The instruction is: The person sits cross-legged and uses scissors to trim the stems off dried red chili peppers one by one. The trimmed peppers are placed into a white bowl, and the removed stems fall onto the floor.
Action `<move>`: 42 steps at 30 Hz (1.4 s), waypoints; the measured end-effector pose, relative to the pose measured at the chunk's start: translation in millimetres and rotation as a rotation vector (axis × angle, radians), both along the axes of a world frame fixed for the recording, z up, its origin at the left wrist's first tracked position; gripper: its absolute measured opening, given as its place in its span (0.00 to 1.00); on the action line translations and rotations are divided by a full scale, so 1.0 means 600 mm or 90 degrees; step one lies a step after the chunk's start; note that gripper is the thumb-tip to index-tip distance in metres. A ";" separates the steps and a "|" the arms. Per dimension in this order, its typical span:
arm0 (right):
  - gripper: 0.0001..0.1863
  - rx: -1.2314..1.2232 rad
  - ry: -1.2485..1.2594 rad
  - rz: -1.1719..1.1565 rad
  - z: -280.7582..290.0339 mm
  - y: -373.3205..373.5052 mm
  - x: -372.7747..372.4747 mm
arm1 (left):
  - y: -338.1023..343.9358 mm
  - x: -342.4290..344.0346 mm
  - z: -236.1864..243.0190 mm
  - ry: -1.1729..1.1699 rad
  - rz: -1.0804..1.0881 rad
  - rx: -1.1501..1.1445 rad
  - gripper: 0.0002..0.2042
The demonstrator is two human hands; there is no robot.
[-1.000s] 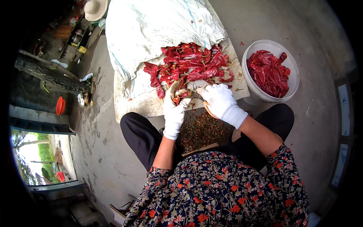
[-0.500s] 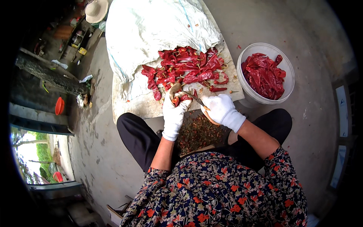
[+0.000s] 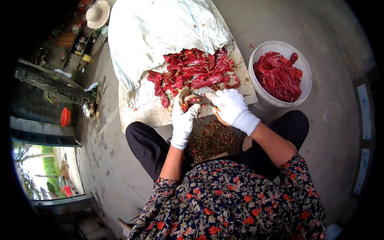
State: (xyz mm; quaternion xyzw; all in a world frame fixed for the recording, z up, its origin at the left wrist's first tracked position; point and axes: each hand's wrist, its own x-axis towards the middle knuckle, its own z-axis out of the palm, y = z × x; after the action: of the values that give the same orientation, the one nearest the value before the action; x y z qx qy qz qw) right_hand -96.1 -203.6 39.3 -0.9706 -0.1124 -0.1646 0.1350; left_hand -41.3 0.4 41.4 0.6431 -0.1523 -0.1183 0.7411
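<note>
A: What's in the white bucket (image 3: 305, 86)?
B: Cut red chillies; it's on floor by mat's right edge. White sack (image 3: 160, 36) spills whole ones onto mat.
A: Hands?
B: Left hand (image 3: 183, 118) clamped on a chilli (image 3: 185, 106), right hand (image 3: 231, 108) w/ scissors (image 3: 201, 101)

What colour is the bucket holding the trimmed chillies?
White; the bucket shows plainly in the head view, at the person's right, filled with red chillies.

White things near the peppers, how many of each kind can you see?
White gloves: 2, on the left hand and the right hand
White bucket: 1
White sack: 1
Total: 4
</note>
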 end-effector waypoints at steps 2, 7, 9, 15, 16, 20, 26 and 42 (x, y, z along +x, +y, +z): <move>0.14 -0.014 0.080 0.015 0.000 0.004 0.005 | 0.006 0.005 -0.010 0.026 -0.007 -0.014 0.33; 0.15 0.088 0.128 0.008 -0.003 0.003 -0.001 | 0.020 0.013 -0.018 0.175 0.022 -0.086 0.31; 0.16 0.225 0.069 -0.071 0.006 -0.021 0.011 | 0.038 0.028 -0.026 0.213 0.003 -0.107 0.22; 0.24 0.341 0.047 -0.264 0.030 -0.083 0.032 | 0.028 0.059 -0.077 -0.344 -0.021 0.576 0.09; 0.24 0.339 0.052 -0.274 0.034 -0.082 0.032 | 0.010 0.062 -0.068 -0.479 -0.024 0.610 0.09; 0.24 0.324 0.067 -0.275 0.051 -0.069 0.041 | -0.020 0.112 -0.148 -0.575 -0.101 0.881 0.11; 0.22 0.341 -0.008 -0.262 0.029 -0.083 0.044 | -0.028 0.094 -0.114 -0.545 -0.121 0.870 0.09; 0.20 0.351 -0.072 -0.277 0.034 -0.123 0.047 | -0.173 0.022 -0.088 -0.336 -0.122 0.711 0.20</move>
State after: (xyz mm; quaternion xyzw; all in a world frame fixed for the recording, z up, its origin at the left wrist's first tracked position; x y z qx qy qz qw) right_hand -67.8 -277.6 59.5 -0.8881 0.1386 -0.2669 0.3475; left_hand -28.4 -103.3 -11.2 0.9246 -0.3022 -0.0830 0.2166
